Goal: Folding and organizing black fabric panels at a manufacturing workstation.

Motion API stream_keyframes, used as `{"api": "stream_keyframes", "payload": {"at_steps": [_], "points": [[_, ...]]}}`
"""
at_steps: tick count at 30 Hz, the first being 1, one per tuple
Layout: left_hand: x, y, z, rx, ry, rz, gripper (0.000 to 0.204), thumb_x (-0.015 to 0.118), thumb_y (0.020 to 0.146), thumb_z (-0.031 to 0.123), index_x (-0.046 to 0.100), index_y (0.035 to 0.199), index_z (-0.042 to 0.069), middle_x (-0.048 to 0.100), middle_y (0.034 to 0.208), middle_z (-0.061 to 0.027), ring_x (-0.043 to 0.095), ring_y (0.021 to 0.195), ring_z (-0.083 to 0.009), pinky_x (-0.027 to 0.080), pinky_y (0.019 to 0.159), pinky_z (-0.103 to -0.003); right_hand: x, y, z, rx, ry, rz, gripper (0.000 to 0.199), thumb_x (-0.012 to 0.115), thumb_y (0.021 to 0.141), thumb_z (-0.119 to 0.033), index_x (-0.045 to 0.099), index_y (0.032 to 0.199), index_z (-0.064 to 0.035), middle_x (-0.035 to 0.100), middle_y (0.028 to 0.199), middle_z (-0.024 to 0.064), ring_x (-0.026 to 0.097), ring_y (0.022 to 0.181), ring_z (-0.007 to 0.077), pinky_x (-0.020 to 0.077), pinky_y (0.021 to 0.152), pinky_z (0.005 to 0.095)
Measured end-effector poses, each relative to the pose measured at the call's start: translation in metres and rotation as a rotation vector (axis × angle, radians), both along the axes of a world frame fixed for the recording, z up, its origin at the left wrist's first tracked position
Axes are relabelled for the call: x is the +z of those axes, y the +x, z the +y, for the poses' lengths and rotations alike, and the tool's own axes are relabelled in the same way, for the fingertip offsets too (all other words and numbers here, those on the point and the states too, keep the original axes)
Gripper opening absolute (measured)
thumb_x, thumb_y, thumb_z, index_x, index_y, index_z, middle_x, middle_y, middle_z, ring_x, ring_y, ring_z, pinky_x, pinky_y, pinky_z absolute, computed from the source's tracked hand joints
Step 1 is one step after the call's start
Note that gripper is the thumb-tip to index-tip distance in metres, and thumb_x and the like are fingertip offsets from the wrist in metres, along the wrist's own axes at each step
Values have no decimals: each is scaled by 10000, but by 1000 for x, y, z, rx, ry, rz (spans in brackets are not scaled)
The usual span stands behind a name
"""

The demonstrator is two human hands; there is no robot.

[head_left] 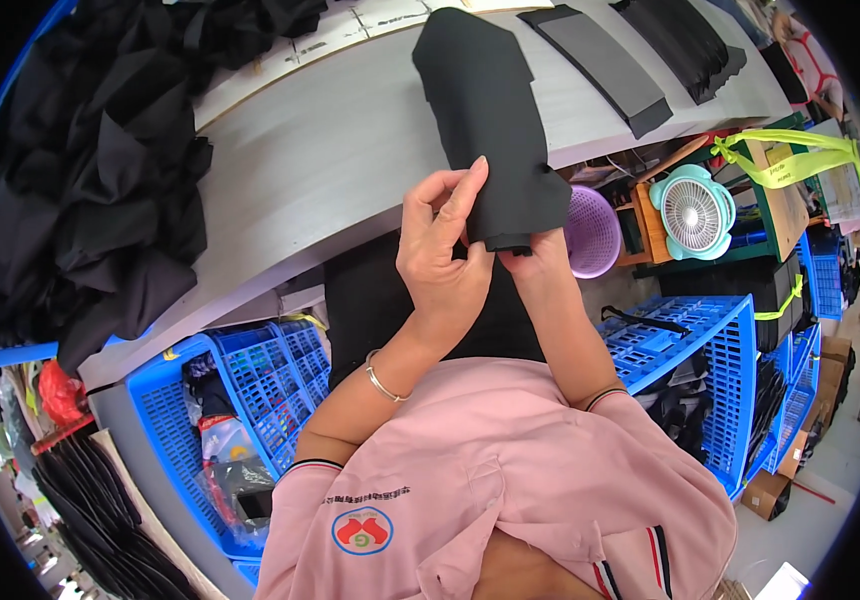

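Bent fingers (463, 205) of my left hand (440, 262) close on the left edge of a black fabric stack (495, 130), near its near end, one fingertip lying up against the upper face. My right hand (540, 256) is under the right side of that same near end; its fingers are mostly hidden by the cloth, so I cannot tell how tightly they are drawn together. The stack slants away from me over the grey worktable (320, 150), its far end narrowing to a blunt tip and its layers stepping slightly along the sides, while the near end is out past the table's near edge.

Far right on the tabletop are a grey panel with black ends (595, 62) and a pile of black strips (678, 48). A big heap of black fabric (100, 190) fills the left side.

Just right of my hands stands a purple slatted basket (593, 232), and beyond it a teal fan (692, 214). A blue plastic crate (275, 385) is below the table on my left, another blue crate (725, 405) on my right. I wear a silver bangle (378, 378) on my left wrist and a pink polo shirt (550, 440).
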State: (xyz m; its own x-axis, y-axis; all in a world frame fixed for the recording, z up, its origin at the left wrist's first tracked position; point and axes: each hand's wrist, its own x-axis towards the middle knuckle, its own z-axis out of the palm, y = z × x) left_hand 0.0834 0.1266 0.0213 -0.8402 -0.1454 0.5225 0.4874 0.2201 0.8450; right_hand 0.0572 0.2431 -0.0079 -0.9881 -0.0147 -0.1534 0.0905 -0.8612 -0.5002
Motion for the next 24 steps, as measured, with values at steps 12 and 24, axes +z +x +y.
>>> {"api": "stream_keyframes", "payload": {"at_steps": [12, 24], "points": [[-15, 6, 6, -7, 50, -5, 718, 637, 695, -206, 624, 1340, 108, 566, 1138, -74, 576, 886, -147, 495, 673, -240, -7, -4, -4, 146, -221, -101, 305, 645, 917, -251, 603, 1150, -60, 661, 1070, 74, 673, 906, 188, 592, 753, 329], [-22, 7, -17, -92, 98, 25, 683, 576, 786, -105, 491, 1447, 44, 584, 1212, -110, 589, 876, -149, 515, 678, -245, -19, -9, -22, -101, 162, 65, 348, 602, 962, -236, 549, 1252, -50, 619, 1171, 93, 635, 1036, 217, 564, 839, 353]]}}
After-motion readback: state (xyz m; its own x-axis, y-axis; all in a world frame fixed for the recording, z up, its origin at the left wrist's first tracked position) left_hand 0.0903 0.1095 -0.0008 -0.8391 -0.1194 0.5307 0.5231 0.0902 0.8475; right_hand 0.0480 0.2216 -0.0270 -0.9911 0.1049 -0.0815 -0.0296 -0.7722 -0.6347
